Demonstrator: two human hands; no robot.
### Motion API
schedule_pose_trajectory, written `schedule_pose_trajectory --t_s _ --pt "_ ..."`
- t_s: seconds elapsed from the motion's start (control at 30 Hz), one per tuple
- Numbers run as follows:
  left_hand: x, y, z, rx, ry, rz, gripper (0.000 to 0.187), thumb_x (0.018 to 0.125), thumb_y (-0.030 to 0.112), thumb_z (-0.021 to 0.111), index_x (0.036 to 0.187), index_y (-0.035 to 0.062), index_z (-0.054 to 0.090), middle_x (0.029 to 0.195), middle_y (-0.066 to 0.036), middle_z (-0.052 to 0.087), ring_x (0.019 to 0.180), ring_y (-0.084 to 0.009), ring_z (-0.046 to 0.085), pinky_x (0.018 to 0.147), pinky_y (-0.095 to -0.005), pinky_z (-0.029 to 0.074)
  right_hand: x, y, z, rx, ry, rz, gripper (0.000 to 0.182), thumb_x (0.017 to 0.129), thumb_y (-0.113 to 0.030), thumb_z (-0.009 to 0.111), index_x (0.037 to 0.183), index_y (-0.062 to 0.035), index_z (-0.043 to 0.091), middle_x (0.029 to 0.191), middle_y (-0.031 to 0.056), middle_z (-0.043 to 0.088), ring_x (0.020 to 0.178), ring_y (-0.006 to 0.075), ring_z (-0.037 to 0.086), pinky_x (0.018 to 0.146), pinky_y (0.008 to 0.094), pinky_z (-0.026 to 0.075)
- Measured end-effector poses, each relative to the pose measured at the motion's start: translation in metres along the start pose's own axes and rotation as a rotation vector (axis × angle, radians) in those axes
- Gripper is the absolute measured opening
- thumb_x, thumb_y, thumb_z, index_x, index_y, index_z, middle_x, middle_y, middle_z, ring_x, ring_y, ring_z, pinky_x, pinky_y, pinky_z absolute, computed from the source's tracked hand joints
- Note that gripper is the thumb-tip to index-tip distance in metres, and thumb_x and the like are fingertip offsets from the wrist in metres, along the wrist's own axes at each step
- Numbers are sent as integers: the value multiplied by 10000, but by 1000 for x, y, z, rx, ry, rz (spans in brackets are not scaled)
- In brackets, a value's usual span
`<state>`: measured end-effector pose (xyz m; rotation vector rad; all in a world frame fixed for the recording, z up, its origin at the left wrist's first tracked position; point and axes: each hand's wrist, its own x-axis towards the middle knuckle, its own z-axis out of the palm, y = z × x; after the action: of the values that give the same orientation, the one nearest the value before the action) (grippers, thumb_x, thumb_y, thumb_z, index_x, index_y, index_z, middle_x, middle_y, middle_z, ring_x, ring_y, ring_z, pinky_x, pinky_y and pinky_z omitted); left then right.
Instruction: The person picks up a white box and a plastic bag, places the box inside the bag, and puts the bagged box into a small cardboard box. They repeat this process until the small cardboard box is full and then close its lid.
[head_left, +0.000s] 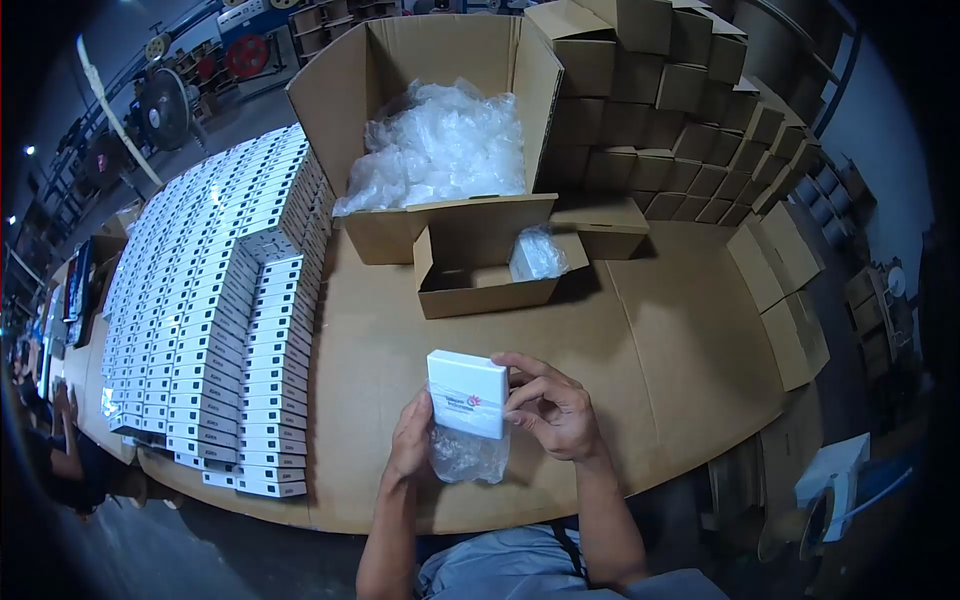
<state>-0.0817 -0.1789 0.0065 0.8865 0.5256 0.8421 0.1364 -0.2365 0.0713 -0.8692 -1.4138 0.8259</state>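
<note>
A white square box [467,388] with small printing on its face is partly inside a clear bubble-wrap bag [468,455], its upper part showing. My left hand [410,435] grips the box and bag at the left edge. At the right edge, my right hand [553,408] holds the box between thumb and fingers. Beyond my hands stands an open small carton [485,300], with one bubble-wrapped item [537,254] at its right end.
Stacked white boxes [215,320] fill the table's left side. A large open carton [335,95] holds bubble-wrap bags [440,145] at the back. Brown cartons [650,120] are piled at the back right, and open cartons [780,255] line the right edge.
</note>
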Motion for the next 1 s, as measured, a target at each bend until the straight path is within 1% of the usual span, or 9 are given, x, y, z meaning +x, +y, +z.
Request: schedule_pose_trajectory --t_s 0.13,0.23,0.27,0.4,0.5,0.53,0.63,0.8,1.0 --pt "5 4 5 205 33 92 599 1129 359 329 1556 -61 331 1522 -167 478 1353 -234 504 1172 -373 341 0 0 -3 -89 66 -3 171 807 60 769 930 -33 695 1182 137 721 1053 242 703 936 360 559" --pt "6 5 2 418 73 194 600 1132 358 321 1568 -54 308 1574 -136 434 1375 -215 478 1186 -360 316 2 10 -13 -141 -50 -100 168 809 52 769 933 -34 696 1143 128 729 1028 256 712 932 368 558" --pt "5 -1 -8 333 33 110 582 1135 350 313 1564 -43 329 1585 -120 433 1385 -203 466 1186 -351 314 0 12 -13 -119 -61 -66 158 821 49 758 939 -34 694 1113 127 728 1027 260 705 947 367 545" --pt "5 3 2 431 77 164 590 1133 373 314 1567 -25 338 1507 -157 519 1336 -218 521 1155 -356 365 0 13 -12 -118 -22 65 117 864 35 727 953 -17 673 1180 128 690 1113 252 654 987 366 499" --pt "2 -3 4 236 83 222 599 1131 389 311 1558 -28 356 1428 -178 579 1299 -231 551 1138 -364 388 -1 21 2 197 229 121 255 879 -11 754 1111 -28 650 1262 127 649 1178 233 613 1006 358 481" --pt "3 -4 8 266 172 263 601 1128 398 321 1551 -26 370 1360 -192 617 1281 -240 562 1119 -363 410 -2 18 8 356 267 170 473 875 -67 796 1294 -37 579 1293 122 629 1209 208 578 1023 341 467" --pt "1 -8 5 247 131 273 618 1124 389 326 1600 5 235 1371 -204 591 1277 -257 572 1118 -406 429 -19 39 16 165 167 308 633 845 -83 836 1387 -22 515 1288 109 635 1173 184 595 1003 335 481" --pt "0 17 33 339 115 331 467 1046 155 595 1471 -1 479 1351 -145 591 1231 -229 578 1064 -345 469 -27 45 31 150 258 260 395 891 29 754 1260 -17 622 1101 74 698 1046 142 645 942 296 517" --pt "-3 -4 16 316 220 156 236 1062 161 576 1198 -15 655 1126 -69 680 1058 -152 616 942 -292 491 -27 40 22 17 145 253 204 928 1 724 1127 10 678 1079 115 727 1033 167 663 922 290 520"
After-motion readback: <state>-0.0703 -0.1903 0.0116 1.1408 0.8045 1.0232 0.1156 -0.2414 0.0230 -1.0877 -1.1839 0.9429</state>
